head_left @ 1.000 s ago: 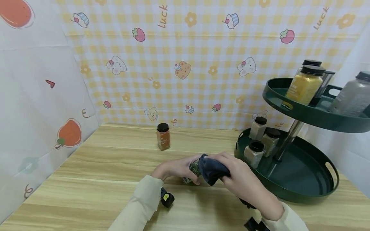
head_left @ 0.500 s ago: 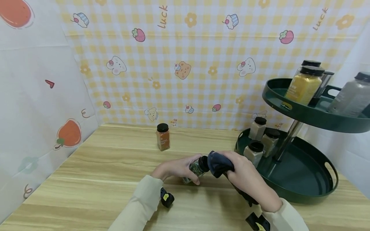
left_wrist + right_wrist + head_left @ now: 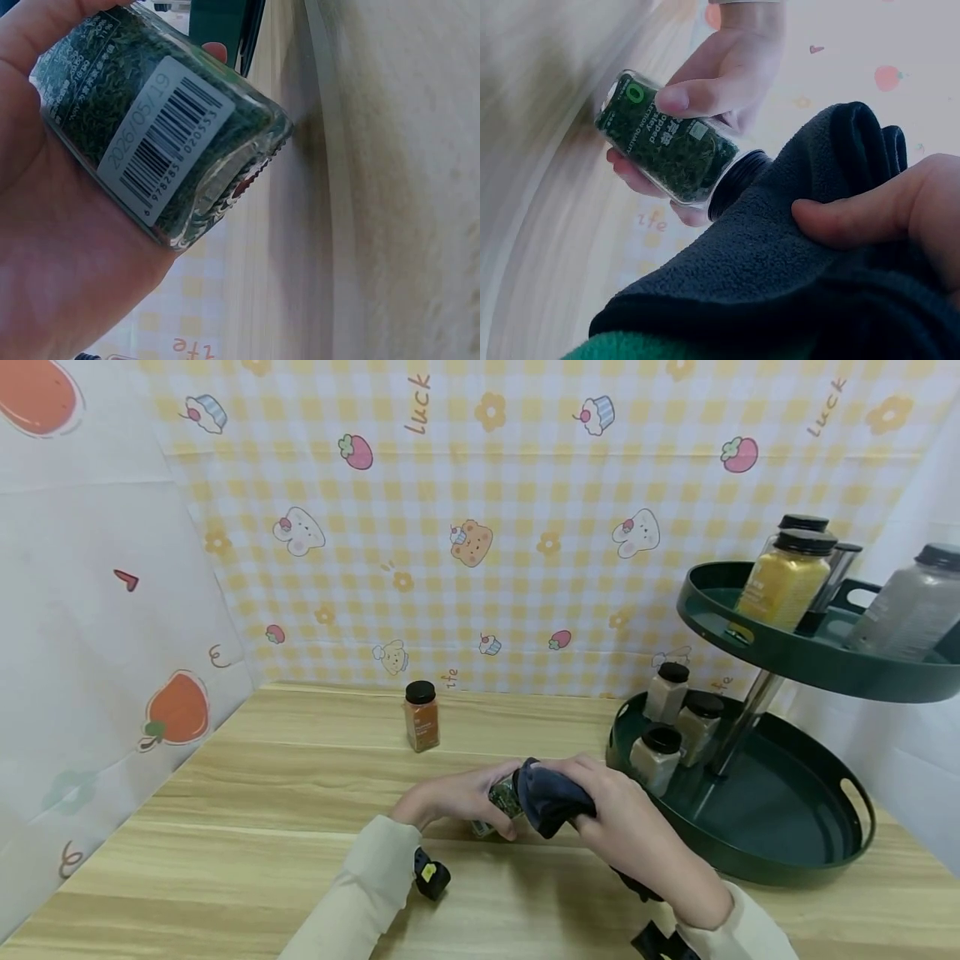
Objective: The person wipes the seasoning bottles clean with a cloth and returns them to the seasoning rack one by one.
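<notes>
Orange jar (image 3: 422, 724): upright on the tabletop (image 3: 262, 818), at eleven o'clock from the left hand (image 3: 459, 797).
Left hand: curled round the herb jar (image 3: 504, 796), making it the nearer hand.
Herb jar: between both hands, tilted; long axis from base to cap (image 3: 736, 184) points between one and two o'clock.
Cloth (image 3: 553, 797): at the cap end, apparently touching.
Right hand (image 3: 615, 802): grips the cloth; herb jar lies at nine o'clock.
Rack (image 3: 753, 871): three o'clock from the right hand.

Left grip (image 3: 463, 798) curled | right grip (image 3: 618, 806) pinching | forearms (image 3: 360, 885) angled inward
</notes>
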`<state>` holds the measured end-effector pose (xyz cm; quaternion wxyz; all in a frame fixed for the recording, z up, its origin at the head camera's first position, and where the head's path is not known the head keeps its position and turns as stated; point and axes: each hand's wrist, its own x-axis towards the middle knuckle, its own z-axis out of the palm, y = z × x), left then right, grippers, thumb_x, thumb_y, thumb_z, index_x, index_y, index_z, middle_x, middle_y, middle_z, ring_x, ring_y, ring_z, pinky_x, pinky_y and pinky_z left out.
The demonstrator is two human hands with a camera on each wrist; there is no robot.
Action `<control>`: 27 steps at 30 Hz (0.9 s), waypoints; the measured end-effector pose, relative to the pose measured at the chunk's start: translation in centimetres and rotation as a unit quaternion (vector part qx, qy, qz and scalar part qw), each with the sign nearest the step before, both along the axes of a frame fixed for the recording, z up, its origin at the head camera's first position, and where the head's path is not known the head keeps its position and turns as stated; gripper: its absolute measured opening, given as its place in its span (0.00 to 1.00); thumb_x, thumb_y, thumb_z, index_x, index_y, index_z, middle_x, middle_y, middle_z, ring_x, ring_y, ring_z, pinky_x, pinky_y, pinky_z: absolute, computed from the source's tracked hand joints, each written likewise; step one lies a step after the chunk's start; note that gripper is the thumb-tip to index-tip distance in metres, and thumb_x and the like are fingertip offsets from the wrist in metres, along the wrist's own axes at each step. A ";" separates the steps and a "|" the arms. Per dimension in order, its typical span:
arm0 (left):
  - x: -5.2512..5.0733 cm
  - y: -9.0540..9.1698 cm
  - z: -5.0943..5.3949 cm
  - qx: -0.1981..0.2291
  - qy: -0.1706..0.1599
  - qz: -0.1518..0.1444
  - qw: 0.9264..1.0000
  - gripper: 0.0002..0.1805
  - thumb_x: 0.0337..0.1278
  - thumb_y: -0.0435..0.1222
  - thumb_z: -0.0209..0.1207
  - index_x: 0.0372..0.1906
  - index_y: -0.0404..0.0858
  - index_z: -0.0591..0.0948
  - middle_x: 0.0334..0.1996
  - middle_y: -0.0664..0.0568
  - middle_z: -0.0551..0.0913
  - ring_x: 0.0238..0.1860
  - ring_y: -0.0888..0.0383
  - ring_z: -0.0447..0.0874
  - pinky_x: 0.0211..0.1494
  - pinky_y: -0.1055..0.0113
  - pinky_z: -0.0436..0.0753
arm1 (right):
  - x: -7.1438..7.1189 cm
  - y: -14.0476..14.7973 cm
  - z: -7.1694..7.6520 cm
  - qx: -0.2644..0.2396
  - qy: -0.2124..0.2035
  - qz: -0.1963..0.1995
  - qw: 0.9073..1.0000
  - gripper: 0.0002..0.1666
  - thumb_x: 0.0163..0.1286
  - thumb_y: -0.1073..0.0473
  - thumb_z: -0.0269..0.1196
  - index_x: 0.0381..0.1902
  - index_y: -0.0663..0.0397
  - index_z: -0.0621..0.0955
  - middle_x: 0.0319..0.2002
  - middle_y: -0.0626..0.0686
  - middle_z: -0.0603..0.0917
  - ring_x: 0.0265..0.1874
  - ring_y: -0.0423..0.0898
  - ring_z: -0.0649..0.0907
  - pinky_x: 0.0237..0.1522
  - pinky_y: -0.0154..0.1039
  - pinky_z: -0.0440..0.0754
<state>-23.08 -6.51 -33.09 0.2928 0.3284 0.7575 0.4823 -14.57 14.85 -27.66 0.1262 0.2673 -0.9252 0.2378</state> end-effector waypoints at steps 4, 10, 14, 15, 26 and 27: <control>0.0 0.0 0.0 0.001 0.000 0.004 1.000 0.40 0.42 0.31 0.66 0.63 0.57 0.65 0.48 0.55 0.74 0.44 0.58 0.71 0.49 0.64 0.71 | -0.2 0.2 -0.1 -0.010 0.006 0.006 1.000 0.35 0.49 0.77 0.61 0.54 0.44 0.77 0.45 0.46 0.81 0.44 0.46 0.82 0.42 0.43 0.79; 0.1 0.1 0.0 -0.012 -0.012 0.025 1.000 0.40 0.41 0.32 0.67 0.64 0.51 0.64 0.49 0.51 0.74 0.45 0.56 0.73 0.48 0.63 0.74 | -0.9 0.7 -0.4 -0.009 -0.006 -0.033 0.999 0.34 0.48 0.80 0.57 0.53 0.50 0.78 0.50 0.52 0.81 0.49 0.52 0.81 0.47 0.50 0.78; 0.3 0.0 -0.1 -0.038 -0.003 0.047 0.998 0.50 0.41 0.35 0.68 0.71 0.50 0.54 0.66 0.54 0.62 0.65 0.55 0.60 0.66 0.54 0.62 | -1.3 0.9 -0.5 0.007 -0.011 -0.058 0.998 0.35 0.48 0.80 0.55 0.55 0.52 0.77 0.52 0.55 0.80 0.51 0.55 0.79 0.47 0.52 0.78; 0.3 0.0 -0.1 -0.042 -0.001 0.050 0.998 0.52 0.41 0.36 0.68 0.72 0.50 0.52 0.68 0.55 0.60 0.67 0.56 0.57 0.68 0.53 0.58 | -1.3 0.9 -0.6 0.011 -0.012 -0.062 0.998 0.35 0.49 0.79 0.55 0.55 0.52 0.77 0.52 0.55 0.80 0.51 0.55 0.79 0.47 0.53 0.78; -0.1 0.0 -0.2 -0.001 -0.002 0.005 1.000 0.36 0.42 0.31 0.66 0.59 0.55 0.67 0.44 0.53 0.75 0.41 0.58 0.73 0.44 0.66 0.74 | -0.2 0.2 -0.3 0.015 -0.005 -0.037 0.999 0.36 0.49 0.76 0.60 0.56 0.45 0.76 0.48 0.48 0.80 0.46 0.50 0.81 0.42 0.48 0.79; -0.1 0.1 -0.2 0.000 0.000 0.002 1.000 0.36 0.42 0.31 0.66 0.59 0.55 0.66 0.46 0.54 0.75 0.42 0.58 0.72 0.47 0.65 0.73 | 0.0 0.0 -0.1 0.014 -0.004 -0.031 0.999 0.36 0.49 0.76 0.60 0.56 0.43 0.76 0.47 0.47 0.80 0.45 0.49 0.81 0.41 0.47 0.79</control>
